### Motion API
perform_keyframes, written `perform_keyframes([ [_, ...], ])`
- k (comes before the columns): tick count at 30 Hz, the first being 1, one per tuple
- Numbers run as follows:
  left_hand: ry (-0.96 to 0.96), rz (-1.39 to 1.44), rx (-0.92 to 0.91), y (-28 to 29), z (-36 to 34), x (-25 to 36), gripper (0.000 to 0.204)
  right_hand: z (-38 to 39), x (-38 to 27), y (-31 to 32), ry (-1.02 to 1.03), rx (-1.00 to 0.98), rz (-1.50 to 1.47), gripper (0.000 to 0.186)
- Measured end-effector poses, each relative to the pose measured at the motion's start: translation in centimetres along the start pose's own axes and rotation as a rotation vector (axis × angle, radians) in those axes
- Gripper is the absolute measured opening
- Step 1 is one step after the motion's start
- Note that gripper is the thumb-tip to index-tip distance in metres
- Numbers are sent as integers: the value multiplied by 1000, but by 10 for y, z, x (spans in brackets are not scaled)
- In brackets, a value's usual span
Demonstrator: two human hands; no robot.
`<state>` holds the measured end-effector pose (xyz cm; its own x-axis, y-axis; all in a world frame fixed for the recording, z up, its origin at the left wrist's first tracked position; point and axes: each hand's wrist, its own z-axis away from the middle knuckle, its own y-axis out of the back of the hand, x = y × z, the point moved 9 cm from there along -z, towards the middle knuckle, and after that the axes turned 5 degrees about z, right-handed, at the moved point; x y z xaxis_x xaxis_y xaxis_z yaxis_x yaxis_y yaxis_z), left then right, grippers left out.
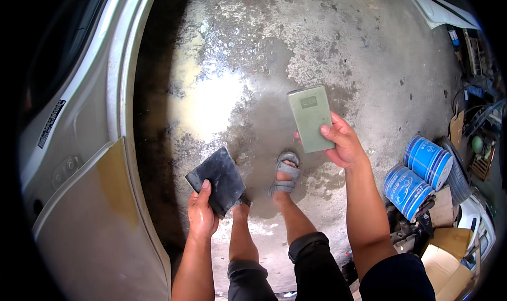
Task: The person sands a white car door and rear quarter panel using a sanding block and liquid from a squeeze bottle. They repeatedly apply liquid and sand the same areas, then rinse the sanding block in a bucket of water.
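My left hand (pixel 202 212) grips a dark grey rectangular block (pixel 216 180) by its lower edge, thumb on top, holding it over the wet concrete floor (pixel 296 47). My right hand (pixel 342 142) holds a pale green flat rectangular pad (pixel 310 118) upright, fingers on its right edge. Both hands are raised in front of me, apart from each other. My legs and a foot in a grey sandal (pixel 285 175) stand below them.
A silver car body with an open door frame (pixel 119 89) curves along the left, a sanded primer-coloured patch (pixel 113 179) on its panel. Two blue drums (pixel 417 177) lie at the right beside cardboard boxes (pixel 446 253) and clutter.
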<state>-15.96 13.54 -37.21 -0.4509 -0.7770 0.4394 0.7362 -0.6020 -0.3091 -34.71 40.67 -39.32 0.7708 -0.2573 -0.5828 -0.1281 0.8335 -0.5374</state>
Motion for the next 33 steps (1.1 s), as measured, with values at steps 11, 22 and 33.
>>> perform_keyframes([
  [11, 117, 83, 10, -18, 33, 10, 33, 92, 38, 25, 145, 530, 399, 47],
  [22, 152, 89, -198, -31, 66, -1, 42, 97, 104, -152, 170, 206, 298, 45],
  [33, 79, 170, -227, -36, 82, 1, 41, 108, 74, -167, 383, 280, 624, 47],
])
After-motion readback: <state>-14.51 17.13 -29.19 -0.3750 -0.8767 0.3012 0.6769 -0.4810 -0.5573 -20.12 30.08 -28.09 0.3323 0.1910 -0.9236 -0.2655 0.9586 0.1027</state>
